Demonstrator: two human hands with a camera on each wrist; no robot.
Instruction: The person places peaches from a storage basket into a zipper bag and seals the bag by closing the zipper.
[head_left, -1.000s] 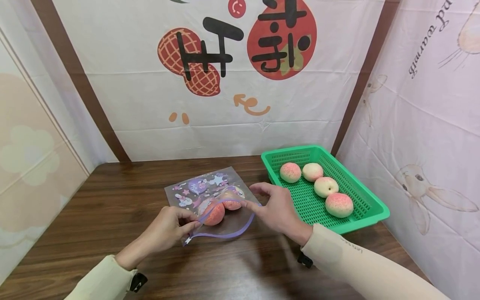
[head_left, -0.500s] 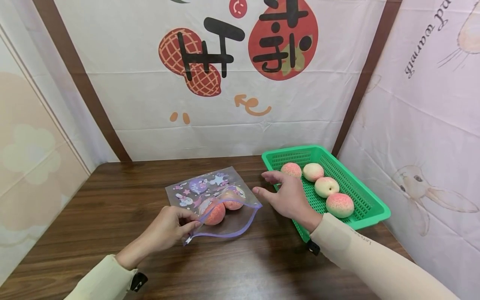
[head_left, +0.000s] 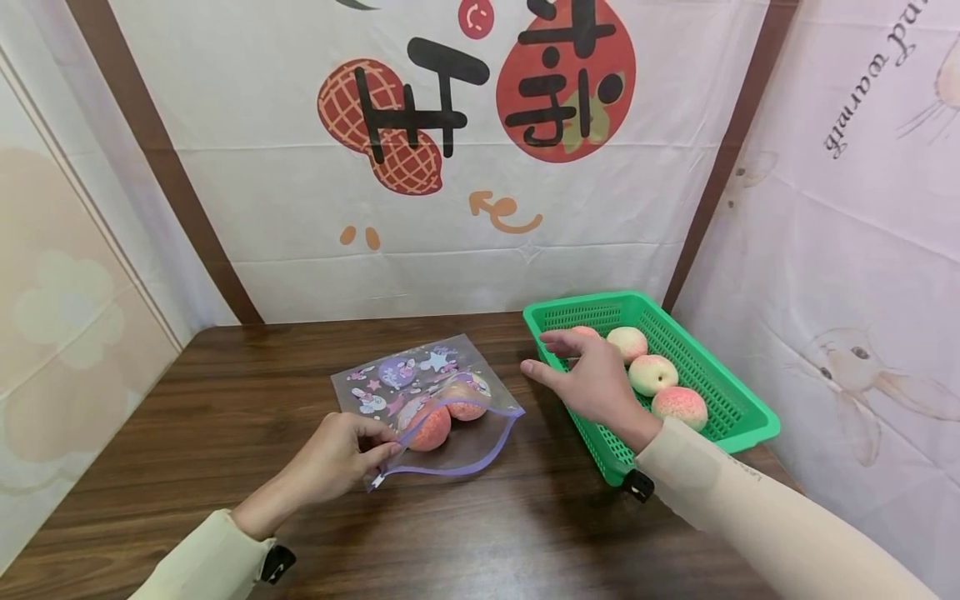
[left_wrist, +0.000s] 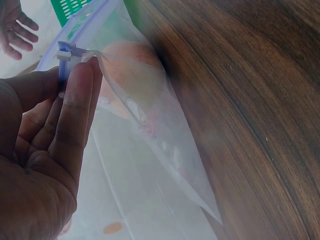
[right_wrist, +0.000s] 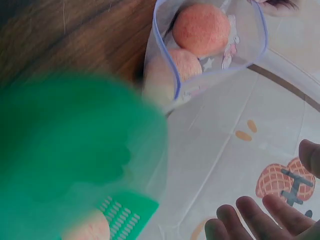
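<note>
My left hand (head_left: 348, 454) pinches the near left corner of a clear zip bag (head_left: 397, 375) by its purple zip edge, right beside the white slider (left_wrist: 64, 54). The bag's mouth gapes toward me. Two reddish peaches lie inside: a nearer peach (head_left: 429, 429) and a farther peach (head_left: 465, 398), partly under printed film. My right hand (head_left: 596, 379) hovers over the left side of a green basket (head_left: 720, 367), fingers spread and holding nothing. It partly covers a pink peach (head_left: 583, 332) there.
Inside the basket lie more peaches: a pale peach (head_left: 627, 343), a cream peach (head_left: 652, 375) and a pink speckled peach (head_left: 679, 407). The brown wooden table (head_left: 225, 400) meets a printed cloth (head_left: 375, 275) at the back. Another cloth (head_left: 847, 292) hangs close on the right.
The right hand has let go of the bag's right edge and moved right, over the basket. The left hand keeps its pinch on the bag, and the bag's mouth stays spread.
</note>
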